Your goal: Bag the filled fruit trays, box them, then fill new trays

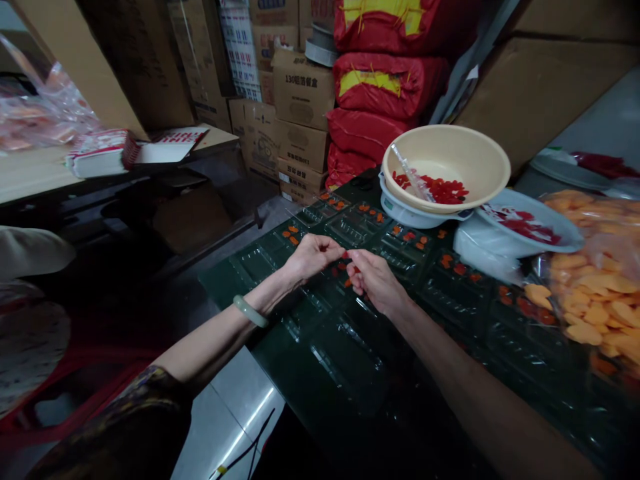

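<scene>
My left hand (314, 257), with a pale green bangle (250, 311) on its wrist, is closed in a pinch over the dark green table. Facing it, my right hand (376, 280) is also closed, thumb against fingers. A small red piece (345, 254) shows where the two sets of fingertips meet; its kind is too small to tell. Under and around the hands lie clear plastic trays (357, 223), several with small orange pieces (291, 233) or red ones in them. Fingers hide part of the tray right below.
A cream basin (447, 143) holding red pieces (445, 190) stands at the back right. Beside it is a pale blue bowl (565, 233) with red and white bits. A clear bag of orange pieces (610, 300) lies far right. Cartons (303, 87) and red bundles (385, 80) are stacked behind.
</scene>
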Demonstrator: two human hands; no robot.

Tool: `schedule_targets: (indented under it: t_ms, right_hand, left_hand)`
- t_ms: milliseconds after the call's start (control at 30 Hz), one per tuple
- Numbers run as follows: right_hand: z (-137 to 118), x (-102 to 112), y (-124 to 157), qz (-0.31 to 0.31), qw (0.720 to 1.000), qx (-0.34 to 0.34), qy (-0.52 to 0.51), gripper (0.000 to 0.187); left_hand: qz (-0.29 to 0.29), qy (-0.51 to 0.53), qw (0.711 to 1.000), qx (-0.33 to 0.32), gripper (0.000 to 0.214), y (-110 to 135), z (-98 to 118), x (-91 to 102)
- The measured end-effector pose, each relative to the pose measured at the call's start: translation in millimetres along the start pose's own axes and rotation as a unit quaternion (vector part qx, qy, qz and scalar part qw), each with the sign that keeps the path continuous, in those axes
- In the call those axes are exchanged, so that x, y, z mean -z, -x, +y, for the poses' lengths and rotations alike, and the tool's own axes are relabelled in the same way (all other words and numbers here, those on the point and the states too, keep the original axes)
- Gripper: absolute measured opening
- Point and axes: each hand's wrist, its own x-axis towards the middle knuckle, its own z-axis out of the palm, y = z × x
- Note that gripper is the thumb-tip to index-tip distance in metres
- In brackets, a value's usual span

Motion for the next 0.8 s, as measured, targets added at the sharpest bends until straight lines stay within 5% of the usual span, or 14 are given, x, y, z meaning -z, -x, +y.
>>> schedule_targets:
  t_ms: [133,233,400,533,800]
  right_hand:
    - [-11.1,1.6,10.4,-0.019,0.988,-0.07,-0.134,0.029]
    - [-4.6,1.3,4.6,0.0,0.985,-0.093,-0.145,0.027]
    - [19.8,3.4,-11.6,0.05,0.997,-0.007,0.064,0.016]
    - [31.4,4.1,-22.9,0.064,0.968,0.06,0.236,0.005]
    - [25.8,9.7,-26.3,0.021,0.983,0.021,0.182,0.024]
  left_hand:
    - [-0.027,0.005,0.998,-0.062,0.016,2.7,0.5,-5.2]
    - [-0.002,0.041,0.999,-0.031,0.011,3.5,-4.2,-4.5]
    - [0.076,0.193,0.972,0.109,0.006,1.4,-12.4,0.5]
    - [0.079,0.264,0.951,0.143,0.018,0.1,-16.6,3.7]
    - [0.07,0.374,0.905,0.192,0.011,1.6,-19.6,12.0]
